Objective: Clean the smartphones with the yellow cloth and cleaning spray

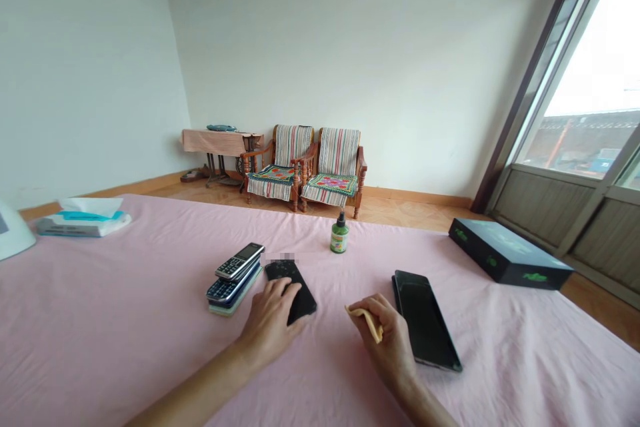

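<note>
My left hand (274, 317) is on a black smartphone (303, 300) that lies on the pink cloth; the fingers reach over its left side and the thumb is by its lower end. Spots or droplets show on the phone's upper screen. Between the closed fingers of my right hand (385, 333) is a folded yellow cloth (371, 325), held a short way right of the phone. Just beyond that hand lies a large black tablet (427, 317), screen up. Left of my left hand, several phones (235, 280) are stacked, a silver keypad phone on top.
A green spray bottle (339, 237) stands upright behind the smartphone. At the right is a black box (510, 250) with green lettering. A tissue pack (84, 219) and a white object (14, 232) are at the left on the pink tablecloth (150, 293). Two wooden chairs (331, 153) stand beyond.
</note>
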The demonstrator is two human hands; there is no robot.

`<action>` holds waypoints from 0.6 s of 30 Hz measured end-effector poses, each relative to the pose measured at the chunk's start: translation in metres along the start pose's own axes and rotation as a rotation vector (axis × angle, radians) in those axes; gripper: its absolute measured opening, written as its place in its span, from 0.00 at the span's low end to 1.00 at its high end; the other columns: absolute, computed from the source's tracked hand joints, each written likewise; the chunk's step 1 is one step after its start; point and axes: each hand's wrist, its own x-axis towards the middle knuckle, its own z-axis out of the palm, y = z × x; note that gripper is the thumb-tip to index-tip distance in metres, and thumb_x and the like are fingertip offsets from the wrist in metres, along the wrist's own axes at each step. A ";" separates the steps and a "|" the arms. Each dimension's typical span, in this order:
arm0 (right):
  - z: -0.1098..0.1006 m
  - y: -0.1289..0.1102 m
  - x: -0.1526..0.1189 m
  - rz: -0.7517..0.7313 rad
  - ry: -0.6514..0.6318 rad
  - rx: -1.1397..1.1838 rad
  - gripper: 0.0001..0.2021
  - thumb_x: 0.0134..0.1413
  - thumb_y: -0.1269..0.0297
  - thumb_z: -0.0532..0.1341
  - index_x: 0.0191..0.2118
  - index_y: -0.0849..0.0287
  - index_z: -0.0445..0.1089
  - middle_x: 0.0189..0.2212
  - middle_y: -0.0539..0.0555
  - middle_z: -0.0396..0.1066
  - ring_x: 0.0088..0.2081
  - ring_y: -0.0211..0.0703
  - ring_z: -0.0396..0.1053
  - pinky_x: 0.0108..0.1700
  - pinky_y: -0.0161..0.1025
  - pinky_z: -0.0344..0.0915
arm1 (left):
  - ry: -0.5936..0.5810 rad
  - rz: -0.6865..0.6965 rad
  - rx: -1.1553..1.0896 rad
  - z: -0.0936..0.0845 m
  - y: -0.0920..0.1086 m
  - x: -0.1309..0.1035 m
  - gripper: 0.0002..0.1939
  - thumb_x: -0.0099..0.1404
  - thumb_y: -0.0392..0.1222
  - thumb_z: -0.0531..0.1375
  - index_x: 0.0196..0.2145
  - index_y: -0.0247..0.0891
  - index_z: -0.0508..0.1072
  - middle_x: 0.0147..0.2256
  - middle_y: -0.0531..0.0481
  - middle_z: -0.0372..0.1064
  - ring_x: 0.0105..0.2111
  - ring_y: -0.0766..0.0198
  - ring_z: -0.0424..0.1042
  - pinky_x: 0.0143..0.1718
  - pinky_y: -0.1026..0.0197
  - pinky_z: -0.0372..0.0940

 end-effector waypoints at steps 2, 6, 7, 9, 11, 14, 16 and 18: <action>-0.001 0.001 0.001 0.005 0.005 -0.007 0.09 0.56 0.63 0.59 0.29 0.58 0.73 0.26 0.52 0.68 0.29 0.40 0.68 0.31 0.33 0.61 | -0.008 -0.027 0.009 0.000 -0.006 0.012 0.28 0.61 0.53 0.58 0.56 0.38 0.65 0.55 0.37 0.61 0.55 0.45 0.58 0.51 0.45 0.57; -0.002 0.002 0.003 0.003 0.013 -0.001 0.09 0.56 0.63 0.59 0.28 0.58 0.73 0.26 0.52 0.69 0.28 0.40 0.68 0.31 0.33 0.61 | -0.053 -0.011 0.016 0.004 -0.004 0.024 0.28 0.61 0.58 0.56 0.55 0.44 0.66 0.59 0.36 0.57 0.57 0.39 0.55 0.48 0.37 0.56; -0.003 0.002 0.004 0.002 0.013 0.001 0.09 0.55 0.63 0.59 0.28 0.58 0.73 0.26 0.52 0.68 0.28 0.39 0.68 0.31 0.33 0.61 | -0.063 -0.002 0.017 0.006 -0.001 0.025 0.28 0.60 0.59 0.56 0.55 0.45 0.67 0.59 0.36 0.57 0.58 0.39 0.54 0.48 0.36 0.56; -0.004 0.002 0.004 0.000 0.012 0.001 0.09 0.55 0.63 0.59 0.28 0.58 0.73 0.26 0.51 0.68 0.28 0.39 0.67 0.30 0.33 0.60 | -0.075 0.014 0.016 0.009 0.007 0.024 0.29 0.57 0.59 0.59 0.53 0.45 0.68 0.59 0.36 0.56 0.59 0.38 0.52 0.48 0.35 0.55; -0.006 0.002 0.005 0.000 0.017 0.000 0.09 0.55 0.63 0.59 0.29 0.58 0.73 0.25 0.51 0.67 0.28 0.39 0.67 0.29 0.33 0.59 | -0.080 0.024 0.014 0.011 0.013 0.023 0.29 0.55 0.58 0.61 0.52 0.44 0.69 0.59 0.36 0.56 0.59 0.38 0.52 0.49 0.35 0.54; -0.007 0.002 0.006 0.002 0.025 0.002 0.09 0.56 0.63 0.59 0.29 0.58 0.73 0.25 0.51 0.66 0.27 0.38 0.66 0.29 0.33 0.59 | -0.096 0.052 -0.011 0.011 0.024 0.018 0.27 0.54 0.57 0.63 0.49 0.45 0.71 0.60 0.37 0.55 0.58 0.39 0.52 0.49 0.37 0.55; -0.007 0.002 0.006 -0.001 0.028 0.009 0.08 0.56 0.64 0.58 0.30 0.58 0.73 0.25 0.51 0.66 0.28 0.38 0.66 0.30 0.33 0.60 | -0.121 0.097 -0.066 0.012 0.034 0.012 0.28 0.51 0.56 0.65 0.49 0.46 0.70 0.60 0.37 0.54 0.59 0.38 0.52 0.49 0.37 0.54; -0.007 0.002 0.006 -0.005 0.027 0.019 0.08 0.56 0.64 0.58 0.30 0.58 0.73 0.26 0.51 0.67 0.29 0.39 0.67 0.30 0.33 0.61 | -0.140 0.169 -0.128 0.013 0.046 0.006 0.31 0.49 0.54 0.67 0.51 0.47 0.69 0.60 0.37 0.54 0.58 0.39 0.53 0.50 0.38 0.54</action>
